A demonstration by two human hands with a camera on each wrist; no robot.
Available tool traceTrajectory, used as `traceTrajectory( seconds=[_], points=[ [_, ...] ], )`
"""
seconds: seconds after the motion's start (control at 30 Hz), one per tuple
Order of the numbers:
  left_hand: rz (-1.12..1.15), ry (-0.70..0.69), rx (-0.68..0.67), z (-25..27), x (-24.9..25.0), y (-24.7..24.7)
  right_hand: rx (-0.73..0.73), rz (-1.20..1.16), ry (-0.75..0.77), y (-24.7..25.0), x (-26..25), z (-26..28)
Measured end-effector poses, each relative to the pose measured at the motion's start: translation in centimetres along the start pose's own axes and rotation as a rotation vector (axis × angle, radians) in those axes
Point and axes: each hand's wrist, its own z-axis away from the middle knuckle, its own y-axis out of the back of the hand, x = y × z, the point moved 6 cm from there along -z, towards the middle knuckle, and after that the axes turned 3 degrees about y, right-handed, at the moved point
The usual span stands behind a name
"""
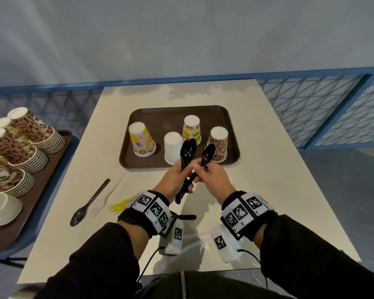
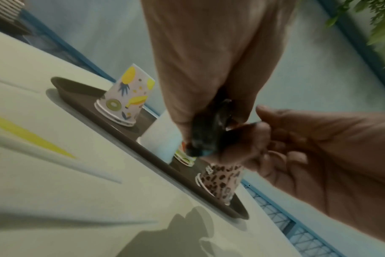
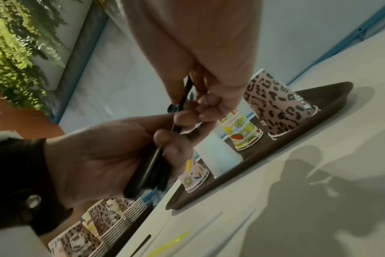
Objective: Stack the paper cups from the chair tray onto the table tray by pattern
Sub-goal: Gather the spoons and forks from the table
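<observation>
Both forearms wore black long sleeves point(image 1: 99, 255). Each wrist carried a black wristband point(image 1: 147, 214) fitted with white square-coded marker tiles point(image 1: 240, 212). A white camera module point(image 1: 225, 244) with a black cable point(image 1: 148, 263) hung beneath each wrist.

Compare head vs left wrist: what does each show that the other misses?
Head only: the chair tray with leopard cup stacks, the loose black spoon, white fork and yellow fork on the table, both spoon bowls, and the wrist bands.

Left wrist only: green foliage at upper right, and the table tray's underside edge from low down.

Both: the table tray with four upturned cups, and the left hand and right hand, each with a grip on black spoons.
</observation>
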Motion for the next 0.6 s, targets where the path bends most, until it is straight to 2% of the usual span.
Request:
traceTrajectory(
  seconds=[0.1,0.17,0.27,0.37,0.43,0.6],
  points=[
    [-0.049,0.002,0.135,0.6,-0.6,3.9,-0.031,-0.019,0.024,-2.2,-0.6,0.0],
    [-0.037,0.023,0.2,1.2,-0.9,6.3,-0.087,0.178,0.102,-3.6,-0.8,0.2],
    [0.015,0.037,0.239,2.2,-1.2,9.2,-0.365,0.595,0.238,-7.2,0.6,1.2],
    [0.051,0.044,0.255,3.2,-1.5,11.3,-0.609,0.852,0.226,-9.8,3.1,2.1],
    [0.074,0.051,0.278,3.8,-1.8,12.3,-0.65,0.918,0.223,-10.6,3.5,2.1],
    [0.109,0.055,0.322,5.2,-2.6,13.5,-0.624,1.021,0.23,-10.8,3.4,1.1]
  ],
)
